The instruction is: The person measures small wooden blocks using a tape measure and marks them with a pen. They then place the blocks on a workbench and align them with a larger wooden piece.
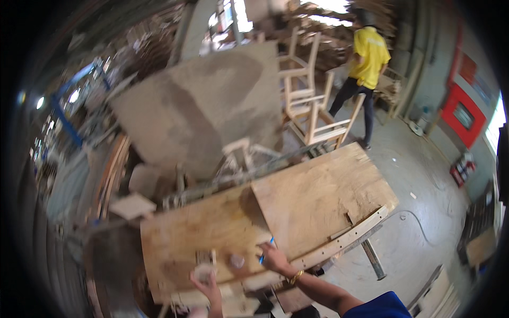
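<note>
My right hand (274, 259) is closed around a slim blue pen-like thing (272, 240) above the near side of the plywood bench top (180, 233). A gold-coloured bracelet (296, 276) circles that wrist. At the bench's near left, my left hand (210, 290) has its thumb and fingers curved about a pale, roundish thing (203, 272); blur hides its exact kind. Just beyond it lies a small wooden piece (205, 256). Between my hands sits a small whitish round item (237, 261), touched by neither.
A second plywood sheet (323, 191) covers the bench's right part, with a drilled wooden strip (339, 241) along its near edge. Behind stand a large grey-brown board (196, 106) and unfinished wooden chairs (313, 114). A person in a yellow shirt (370, 55) stands at the far right.
</note>
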Demonstrator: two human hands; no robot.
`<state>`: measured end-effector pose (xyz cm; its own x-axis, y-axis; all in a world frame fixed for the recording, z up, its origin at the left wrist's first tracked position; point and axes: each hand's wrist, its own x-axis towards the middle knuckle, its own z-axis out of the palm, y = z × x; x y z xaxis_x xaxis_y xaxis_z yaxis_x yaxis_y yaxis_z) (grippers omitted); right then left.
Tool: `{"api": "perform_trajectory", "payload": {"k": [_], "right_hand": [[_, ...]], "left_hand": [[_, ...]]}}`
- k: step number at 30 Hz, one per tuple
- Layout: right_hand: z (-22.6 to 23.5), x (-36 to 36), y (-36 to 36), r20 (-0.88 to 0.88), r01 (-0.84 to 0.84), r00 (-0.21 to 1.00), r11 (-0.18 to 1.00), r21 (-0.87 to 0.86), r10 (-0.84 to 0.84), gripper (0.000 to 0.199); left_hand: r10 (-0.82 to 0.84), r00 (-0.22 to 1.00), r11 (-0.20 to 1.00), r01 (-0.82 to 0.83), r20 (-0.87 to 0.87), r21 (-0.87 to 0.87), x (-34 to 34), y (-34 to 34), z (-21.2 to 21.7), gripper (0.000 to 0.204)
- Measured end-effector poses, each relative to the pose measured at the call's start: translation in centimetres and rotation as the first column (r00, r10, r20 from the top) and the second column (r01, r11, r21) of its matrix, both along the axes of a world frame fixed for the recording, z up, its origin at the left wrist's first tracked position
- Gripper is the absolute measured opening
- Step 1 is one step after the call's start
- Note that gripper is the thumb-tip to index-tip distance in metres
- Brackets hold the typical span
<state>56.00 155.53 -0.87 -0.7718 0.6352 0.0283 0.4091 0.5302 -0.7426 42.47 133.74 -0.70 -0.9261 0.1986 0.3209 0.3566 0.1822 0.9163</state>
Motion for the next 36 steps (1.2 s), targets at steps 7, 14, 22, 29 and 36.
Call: {"api": "perform_trajectory", "payload": {"k": [7, 14, 22, 29, 36], "right_hand": [[1.4, 5.0, -0.8, 0.121, -0.18, 0.976, 0.984, -0.004, 0.18, 0.034], [4.4, -4.2, -2.2, -0.004, -0.496, 0.868, 0.868, 0.042, 0.496, 0.047], [8.5, 0.3, -2.2, -0.048, -0.54, 0.816, 0.729, -0.42, 0.577, 0.089], [7.4, 11.0, 0.2, -0.335, -0.265, 0.942, 0.614, -0.744, 0.001, 0.066], [5.3, 14.5, -0.9, -0.384, -0.006, 0.759, 0.584, -0.811, -0.526, 0.037]], "left_hand": [[0.28, 0.834, 0.897, -0.404, 0.475, 0.18, 4.4, -2.9, 3.7, 0.056], [0.176, 0.932, 0.948, -0.248, 0.317, 0.201, 8.4, -3.1, 2.3, 0.065], [-0.123, 0.916, 0.95, -0.002, 0.381, 0.312, 8.9, 3.3, 6.1, 0.066], [-0.764, 0.5, 0.618, 0.748, 0.408, 0.242, 7.9, 9.8, 6.5, 0.051], [-0.965, 0.072, 0.129, 0.967, 0.251, 0.217, 11.4, 16.7, 10.2, 0.052]]}}
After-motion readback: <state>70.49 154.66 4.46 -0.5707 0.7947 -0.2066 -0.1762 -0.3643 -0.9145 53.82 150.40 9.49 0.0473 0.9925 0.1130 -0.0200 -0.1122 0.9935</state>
